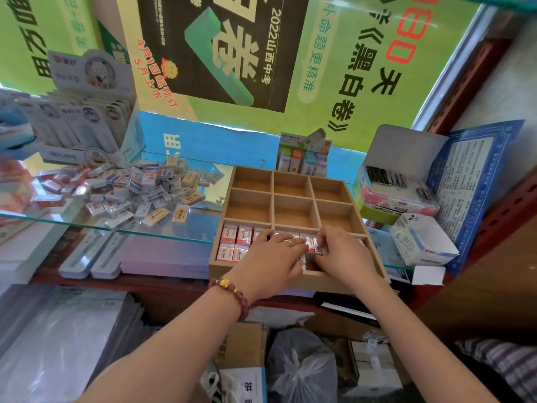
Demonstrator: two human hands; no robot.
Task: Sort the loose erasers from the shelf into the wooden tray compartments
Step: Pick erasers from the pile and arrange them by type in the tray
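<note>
Pink erasers (232,242) are stood in rows in the tray's (261,274) near compartments, likely to save room. One eraser (318,249) is pinched in the right hand's (345,257) grip, while the left hand's (273,257) grip cannot be told. The loose pile (130,187) lies on the shelf (203,225).

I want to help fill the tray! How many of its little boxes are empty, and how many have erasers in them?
Empty compartments: 6
Compartments with pink erasers showing: 2
Compartment mostly hidden under the right hand, contents unclear: 1
Total compartments in the wooden tray: 9
</note>
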